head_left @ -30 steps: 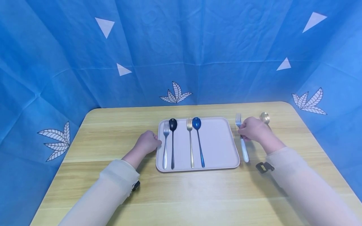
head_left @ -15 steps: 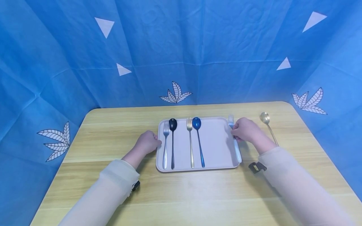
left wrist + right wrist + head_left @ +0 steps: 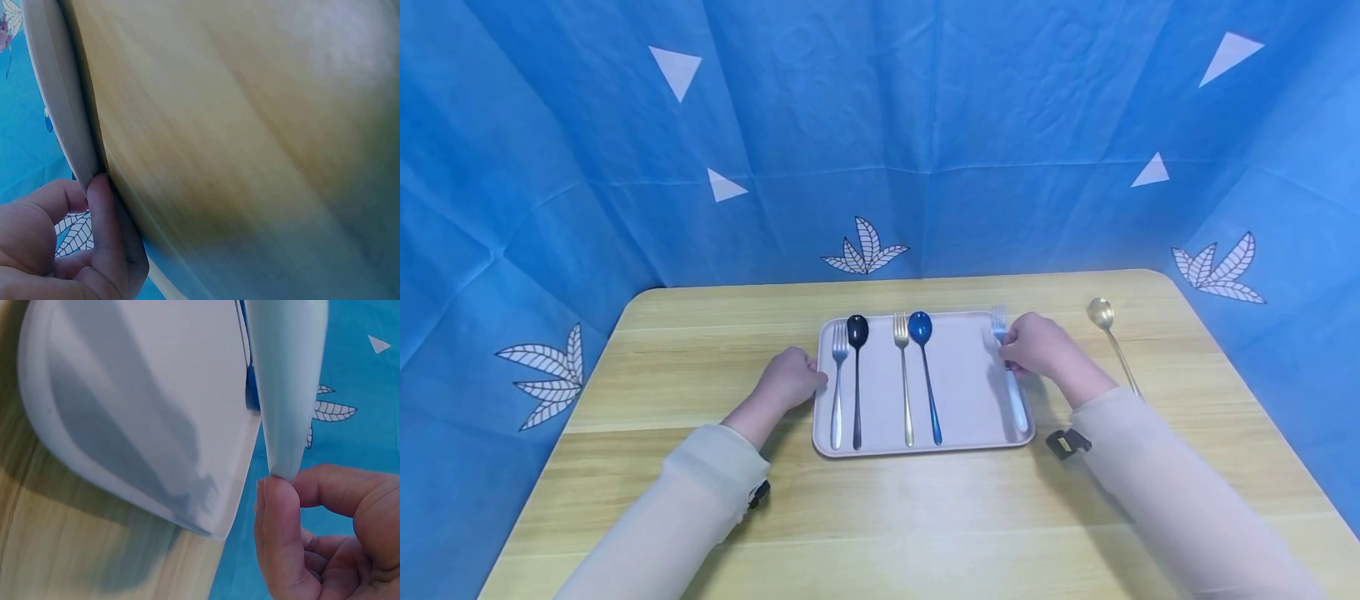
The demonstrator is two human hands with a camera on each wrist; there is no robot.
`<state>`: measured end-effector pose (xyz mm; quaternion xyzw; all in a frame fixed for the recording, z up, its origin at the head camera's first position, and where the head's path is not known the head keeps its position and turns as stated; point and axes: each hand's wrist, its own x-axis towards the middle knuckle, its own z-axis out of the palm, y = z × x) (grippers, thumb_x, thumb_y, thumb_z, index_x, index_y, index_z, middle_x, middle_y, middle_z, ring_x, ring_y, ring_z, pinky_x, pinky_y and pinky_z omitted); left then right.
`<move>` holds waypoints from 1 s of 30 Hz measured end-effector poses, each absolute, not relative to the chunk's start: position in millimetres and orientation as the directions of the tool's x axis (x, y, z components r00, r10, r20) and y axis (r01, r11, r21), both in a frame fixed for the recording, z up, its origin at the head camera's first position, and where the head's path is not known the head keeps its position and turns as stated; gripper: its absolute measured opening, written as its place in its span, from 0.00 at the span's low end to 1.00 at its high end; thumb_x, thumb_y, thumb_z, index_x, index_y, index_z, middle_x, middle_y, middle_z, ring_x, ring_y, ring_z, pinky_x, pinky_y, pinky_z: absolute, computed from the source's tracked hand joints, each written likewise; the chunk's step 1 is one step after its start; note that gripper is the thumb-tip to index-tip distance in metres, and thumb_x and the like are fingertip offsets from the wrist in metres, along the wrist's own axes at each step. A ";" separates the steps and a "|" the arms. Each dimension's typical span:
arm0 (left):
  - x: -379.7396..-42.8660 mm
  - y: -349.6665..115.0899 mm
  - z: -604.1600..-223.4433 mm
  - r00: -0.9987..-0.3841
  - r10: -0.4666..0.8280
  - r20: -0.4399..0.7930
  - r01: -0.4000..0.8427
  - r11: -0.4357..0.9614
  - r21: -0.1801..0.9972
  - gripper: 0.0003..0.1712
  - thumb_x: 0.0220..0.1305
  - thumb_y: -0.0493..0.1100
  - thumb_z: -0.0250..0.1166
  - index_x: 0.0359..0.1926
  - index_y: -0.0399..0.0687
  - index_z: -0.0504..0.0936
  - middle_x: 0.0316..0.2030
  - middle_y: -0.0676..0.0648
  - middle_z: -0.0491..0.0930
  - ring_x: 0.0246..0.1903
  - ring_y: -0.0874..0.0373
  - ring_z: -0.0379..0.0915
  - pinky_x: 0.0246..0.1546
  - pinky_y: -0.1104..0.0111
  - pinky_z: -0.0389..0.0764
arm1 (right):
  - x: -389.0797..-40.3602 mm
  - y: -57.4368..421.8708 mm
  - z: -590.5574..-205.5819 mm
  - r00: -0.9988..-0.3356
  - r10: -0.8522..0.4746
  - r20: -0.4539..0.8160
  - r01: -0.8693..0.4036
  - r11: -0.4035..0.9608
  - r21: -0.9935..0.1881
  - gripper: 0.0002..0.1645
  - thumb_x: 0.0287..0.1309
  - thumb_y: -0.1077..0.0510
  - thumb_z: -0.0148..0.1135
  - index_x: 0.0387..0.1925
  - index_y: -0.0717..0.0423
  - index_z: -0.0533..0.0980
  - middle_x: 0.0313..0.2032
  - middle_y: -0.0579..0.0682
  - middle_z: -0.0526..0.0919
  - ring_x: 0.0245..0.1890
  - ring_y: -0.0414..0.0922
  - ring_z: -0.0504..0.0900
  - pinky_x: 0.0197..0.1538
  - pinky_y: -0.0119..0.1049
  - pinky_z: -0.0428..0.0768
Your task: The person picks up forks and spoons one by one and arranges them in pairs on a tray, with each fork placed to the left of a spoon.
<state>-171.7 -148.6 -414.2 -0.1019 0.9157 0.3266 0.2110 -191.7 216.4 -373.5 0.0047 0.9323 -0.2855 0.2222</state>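
My left hand (image 3: 790, 379) pinches the left rim of a pale rectangular tray (image 3: 970, 375); the left wrist view shows thumb and finger on the tray edge (image 3: 59, 81). A fork with a white handle (image 3: 1017, 404) is pinched near its middle by my right hand (image 3: 1037, 343), over the tray's right side. Its handle (image 3: 287, 375) fills much of the right wrist view, and its shadow falls on the tray. On the tray lie a silver fork (image 3: 838, 392), a black spoon (image 3: 857, 333), a gold fork (image 3: 901, 329) and a blue spoon (image 3: 921, 327).
A gold long-handled spoon (image 3: 1101, 313) lies on the wooden table (image 3: 910, 525) to the right of the tray, close to my right forearm. Behind and beside the table hangs a blue cloth (image 3: 805, 100) with white triangles and leaf prints.
My right hand has carried the white-handled fork leftward, from beside the tray to over its right side. The gold spoon's handle has come into view. My left hand has stayed at the rim.
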 end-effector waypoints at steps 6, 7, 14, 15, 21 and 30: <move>-171.3 -149.8 -415.3 -0.892 -0.047 -0.450 -0.323 0.764 0.558 0.15 0.63 0.40 0.63 0.20 0.44 0.71 0.17 0.50 0.69 0.17 0.57 0.65 0.20 0.68 0.68 | -192.9 209.6 -377.0 -0.900 -0.122 -0.418 0.135 0.834 -0.535 0.08 0.63 0.63 0.60 0.32 0.65 0.78 0.24 0.53 0.81 0.22 0.44 0.83 0.35 0.40 0.85; -171.4 -149.9 -415.5 -0.891 -0.048 -0.452 -0.324 0.764 0.558 0.15 0.62 0.40 0.63 0.20 0.44 0.71 0.17 0.50 0.69 0.17 0.57 0.65 0.20 0.68 0.68 | -193.3 208.6 -378.0 -0.900 -0.122 -0.418 0.135 0.834 -0.534 0.07 0.62 0.63 0.60 0.31 0.65 0.78 0.23 0.53 0.81 0.22 0.43 0.82 0.34 0.40 0.84; -173.0 -149.5 -417.2 -0.889 -0.048 -0.456 -0.326 0.764 0.556 0.15 0.63 0.40 0.63 0.20 0.44 0.72 0.17 0.49 0.69 0.17 0.57 0.65 0.20 0.68 0.68 | -194.1 203.6 -382.8 -0.904 -0.118 -0.410 0.132 0.836 -0.533 0.08 0.61 0.62 0.61 0.26 0.62 0.78 0.20 0.51 0.80 0.19 0.42 0.82 0.30 0.37 0.83; -173.1 -149.3 -417.2 -0.889 -0.048 -0.455 -0.326 0.764 0.557 0.15 0.63 0.40 0.63 0.20 0.44 0.71 0.17 0.49 0.69 0.17 0.57 0.65 0.20 0.68 0.68 | -194.0 202.8 -383.3 -0.905 -0.117 -0.408 0.133 0.835 -0.534 0.09 0.60 0.62 0.61 0.25 0.61 0.78 0.20 0.51 0.80 0.19 0.42 0.82 0.29 0.36 0.83; -172.9 -150.0 -417.5 -0.891 -0.045 -0.451 -0.321 0.765 0.558 0.15 0.62 0.40 0.63 0.20 0.44 0.71 0.17 0.50 0.69 0.17 0.57 0.65 0.20 0.68 0.68 | -193.0 197.3 -385.5 -0.909 -0.104 -0.404 0.140 0.837 -0.529 0.08 0.59 0.63 0.61 0.26 0.62 0.78 0.20 0.52 0.81 0.18 0.41 0.82 0.28 0.35 0.83; -173.0 -150.7 -415.0 -0.891 -0.039 -0.453 -0.319 0.764 0.561 0.16 0.62 0.39 0.62 0.19 0.46 0.70 0.15 0.50 0.67 0.16 0.58 0.64 0.19 0.68 0.67 | -194.5 190.4 -391.9 -0.903 -0.110 -0.416 0.128 0.854 -0.504 0.10 0.58 0.63 0.60 0.21 0.59 0.76 0.17 0.50 0.80 0.18 0.42 0.82 0.31 0.36 0.82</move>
